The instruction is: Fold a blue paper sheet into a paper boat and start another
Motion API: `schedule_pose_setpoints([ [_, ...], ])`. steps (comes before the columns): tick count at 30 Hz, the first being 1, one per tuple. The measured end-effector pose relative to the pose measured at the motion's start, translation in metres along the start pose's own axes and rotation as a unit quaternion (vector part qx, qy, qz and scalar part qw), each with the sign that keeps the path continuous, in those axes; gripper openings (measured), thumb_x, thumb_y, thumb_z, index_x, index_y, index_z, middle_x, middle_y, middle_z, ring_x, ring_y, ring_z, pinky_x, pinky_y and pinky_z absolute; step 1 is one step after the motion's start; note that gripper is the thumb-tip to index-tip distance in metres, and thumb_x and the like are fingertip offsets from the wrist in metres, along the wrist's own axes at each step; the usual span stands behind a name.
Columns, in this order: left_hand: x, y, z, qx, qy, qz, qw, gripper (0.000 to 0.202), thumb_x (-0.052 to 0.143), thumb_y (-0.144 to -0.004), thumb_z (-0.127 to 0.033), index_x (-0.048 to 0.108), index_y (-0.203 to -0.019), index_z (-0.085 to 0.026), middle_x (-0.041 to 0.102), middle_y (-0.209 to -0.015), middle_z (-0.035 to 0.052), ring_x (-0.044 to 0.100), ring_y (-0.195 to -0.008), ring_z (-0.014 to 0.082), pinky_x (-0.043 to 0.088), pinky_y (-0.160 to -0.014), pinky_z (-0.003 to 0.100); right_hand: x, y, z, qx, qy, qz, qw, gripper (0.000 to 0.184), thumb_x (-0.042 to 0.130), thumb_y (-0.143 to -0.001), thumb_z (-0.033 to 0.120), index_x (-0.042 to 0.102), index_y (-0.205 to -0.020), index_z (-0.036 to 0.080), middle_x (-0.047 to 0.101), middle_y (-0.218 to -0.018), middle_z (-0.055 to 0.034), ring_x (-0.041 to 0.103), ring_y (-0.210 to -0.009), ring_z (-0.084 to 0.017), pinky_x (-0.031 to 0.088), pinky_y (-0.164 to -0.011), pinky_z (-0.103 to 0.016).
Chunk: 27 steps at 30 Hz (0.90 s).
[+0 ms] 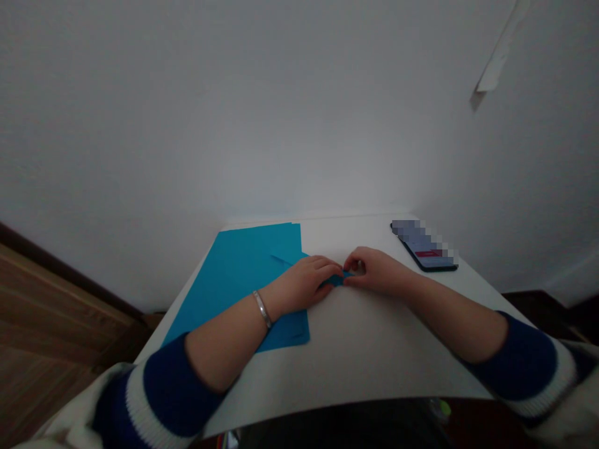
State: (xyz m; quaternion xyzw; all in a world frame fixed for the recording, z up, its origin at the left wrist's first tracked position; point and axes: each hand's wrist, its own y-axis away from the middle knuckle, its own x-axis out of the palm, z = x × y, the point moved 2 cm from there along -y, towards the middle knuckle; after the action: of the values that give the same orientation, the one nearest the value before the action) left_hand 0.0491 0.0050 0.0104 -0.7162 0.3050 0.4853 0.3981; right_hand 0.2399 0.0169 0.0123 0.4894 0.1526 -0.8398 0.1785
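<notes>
Both my hands rest on a small white table [374, 349] and meet over a small folded piece of blue paper [335, 280]. My left hand [306, 284], with a silver bangle on its wrist, lies curled over the piece's left part and presses it down. My right hand [374, 269] pinches the piece's right end with bent fingers. Most of the folded piece is hidden under my fingers. A stack of large blue paper sheets [243, 268] lies flat under my left forearm.
A dark smartphone [423, 246] with a lit screen lies at the table's far right corner. White walls close in behind and to the right of the table. Wooden floor [42, 324] shows at the left.
</notes>
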Motion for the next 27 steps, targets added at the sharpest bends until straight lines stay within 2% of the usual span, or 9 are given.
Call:
schedule_pose_setpoints([
  [2,-0.001,0.001,-0.001,-0.039,-0.025,-0.011,0.999,0.037,0.058,-0.083,-0.017,0.054,-0.120,-0.015,0.060,-0.123,0.0110,0.053,-0.117,0.0225,0.041,-0.102,0.040,0.001,0.000,0.002,0.008,-0.006,0.003,1.000,0.024,0.070,-0.069,0.031,0.070,-0.088,0.018,0.065,-0.083,-0.0055,0.057,-0.073,-0.017,0.042,-0.064,-0.029],
  [5,0.001,0.003,0.001,-0.083,-0.080,-0.019,0.993,0.047,0.059,-0.085,-0.029,0.049,-0.128,-0.013,0.053,-0.134,0.0139,0.045,-0.127,0.0279,0.031,-0.110,0.050,0.002,0.000,0.000,0.028,-0.020,0.004,0.999,0.022,0.072,-0.067,0.029,0.069,-0.085,0.017,0.065,-0.083,-0.0053,0.057,-0.073,-0.017,0.042,-0.065,-0.028],
  [8,0.004,0.005,0.003,-0.100,-0.103,-0.007,0.990,0.041,0.056,-0.087,-0.035,0.052,-0.123,-0.016,0.050,-0.138,0.0129,0.042,-0.130,0.0295,0.023,-0.112,0.056,0.004,0.000,-0.001,0.011,-0.029,-0.003,1.000,0.021,0.072,-0.067,0.029,0.067,-0.083,0.017,0.065,-0.081,-0.0050,0.056,-0.072,-0.017,0.042,-0.064,-0.028],
  [13,0.003,0.006,0.004,-0.084,-0.095,-0.036,0.991,0.041,0.055,-0.087,-0.033,0.049,-0.123,-0.015,0.054,-0.133,0.0131,0.043,-0.130,0.0270,0.021,-0.114,0.055,0.005,0.000,0.003,-0.032,-0.030,-0.034,0.998,0.022,0.070,-0.069,0.027,0.068,-0.089,0.017,0.064,-0.080,-0.0045,0.054,-0.070,-0.016,0.040,-0.063,-0.028],
  [16,0.001,0.006,0.002,-0.053,-0.105,-0.066,0.991,0.037,0.056,-0.085,-0.031,0.051,-0.118,-0.016,0.052,-0.134,0.0124,0.035,-0.135,0.0289,0.021,-0.114,0.054,0.005,0.001,0.009,-0.078,-0.005,-0.029,0.997,0.008,0.065,-0.075,0.025,0.067,-0.080,0.018,0.060,-0.073,-0.0020,0.051,-0.068,-0.015,0.037,-0.064,-0.028],
  [18,-0.002,0.006,0.000,-0.041,-0.127,-0.092,0.987,0.035,0.058,-0.083,-0.031,0.054,-0.115,-0.017,0.050,-0.135,0.0116,0.029,-0.138,0.0313,0.018,-0.115,0.056,0.005,0.001,0.010,-0.087,0.004,-0.035,0.996,0.006,0.062,-0.077,0.022,0.065,-0.073,0.018,0.057,-0.070,-0.0009,0.049,-0.067,-0.014,0.036,-0.063,-0.028],
  [22,-0.010,0.007,-0.002,-0.087,-0.179,-0.195,0.960,0.046,0.065,-0.077,-0.024,0.053,-0.122,-0.021,0.040,-0.144,0.0107,0.017,-0.141,0.0369,0.013,-0.114,0.060,0.003,0.002,0.004,-0.093,0.029,-0.077,0.992,0.004,0.061,-0.076,0.020,0.059,-0.073,0.018,0.055,-0.077,-0.0010,0.048,-0.070,-0.014,0.035,-0.065,-0.027],
  [24,-0.013,0.007,0.000,-0.122,-0.177,-0.279,0.936,0.064,0.069,-0.075,-0.023,0.042,-0.133,-0.021,0.033,-0.147,0.0138,0.016,-0.141,0.0385,0.015,-0.113,0.062,0.001,0.003,0.002,-0.098,0.049,-0.088,0.990,0.005,0.061,-0.075,0.019,0.057,-0.073,0.019,0.054,-0.081,-0.0016,0.049,-0.074,-0.015,0.036,-0.067,-0.027],
  [27,-0.012,0.009,0.009,-0.163,-0.117,-0.402,0.893,0.093,0.074,-0.072,-0.029,0.016,-0.144,-0.018,0.019,-0.150,0.0209,0.015,-0.141,0.0392,0.022,-0.111,0.062,-0.002,0.005,0.000,-0.101,0.076,-0.078,0.989,0.006,0.059,-0.074,0.017,0.054,-0.074,0.020,0.054,-0.085,-0.0023,0.050,-0.078,-0.016,0.036,-0.067,-0.027],
])
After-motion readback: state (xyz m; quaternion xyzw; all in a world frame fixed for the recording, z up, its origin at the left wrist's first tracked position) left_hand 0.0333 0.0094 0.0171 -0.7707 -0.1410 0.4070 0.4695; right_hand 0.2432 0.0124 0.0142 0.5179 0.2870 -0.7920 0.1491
